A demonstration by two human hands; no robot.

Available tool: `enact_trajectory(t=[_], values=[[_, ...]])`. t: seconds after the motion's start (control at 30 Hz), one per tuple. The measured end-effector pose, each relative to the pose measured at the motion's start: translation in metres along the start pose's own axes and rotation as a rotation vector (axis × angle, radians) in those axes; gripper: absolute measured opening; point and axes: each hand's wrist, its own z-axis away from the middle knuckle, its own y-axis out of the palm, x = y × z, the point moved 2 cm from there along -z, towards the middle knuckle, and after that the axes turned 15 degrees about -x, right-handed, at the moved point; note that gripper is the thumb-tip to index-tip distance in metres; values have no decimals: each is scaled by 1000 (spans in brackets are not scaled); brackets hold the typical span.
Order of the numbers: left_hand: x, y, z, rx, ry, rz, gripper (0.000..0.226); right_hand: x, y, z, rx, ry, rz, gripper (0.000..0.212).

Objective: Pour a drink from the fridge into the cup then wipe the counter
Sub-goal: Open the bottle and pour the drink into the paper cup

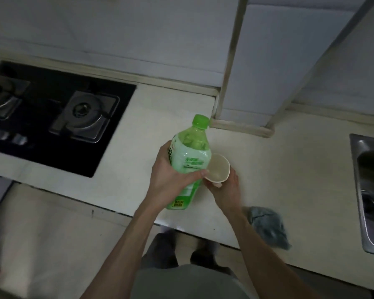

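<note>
A green plastic drink bottle (190,154) with a green cap on stands over the pale counter (166,117), gripped around its middle by my left hand (171,175). Just to its right is a white paper cup (219,168), tilted toward me with its inside showing and looking empty. My right hand (227,188) holds the cup from below. Bottle and cup touch or nearly touch. A crumpled blue-grey cloth (268,227) lies on the counter near its front edge, to the right of my right forearm.
A black two-burner gas hob (58,117) is set in the counter at left. A steel sink (369,190) is at the right edge. A white tiled pillar (257,72) juts onto the counter behind the bottle. My feet and the floor show below the counter edge.
</note>
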Motion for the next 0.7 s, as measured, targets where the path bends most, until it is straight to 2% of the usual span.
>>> enact_trajectory(t=[0.2, 0.27, 0.4, 0.43, 0.5, 0.53, 0.63, 0.7], values=[[-7, 1, 17, -83, -8, -5, 90, -9, -16, -6, 101, -68, 34, 82], [-10, 1, 19, -94, -11, 6, 89, -7, -33, -12, 61, -35, 40, 75], [-15, 2, 17, -97, 8, 31, 85, 34, -84, -30, -257, -36, -18, 41], [-16, 2, 16, -91, 14, 34, 86, 50, -96, -35, -296, -19, -69, 31], [-18, 1, 12, -74, 36, 27, 89, 86, -112, -46, -262, -10, -147, 13], [-19, 0, 10, -58, 46, 19, 91, 106, -117, -50, -208, -37, -156, 12], [-24, -5, 4, -7, 101, -10, 92, 167, -125, -46, -77, -190, -150, 40], [-28, -13, 3, 24, 145, -24, 91, 200, -125, -39, -65, -275, -93, 55]])
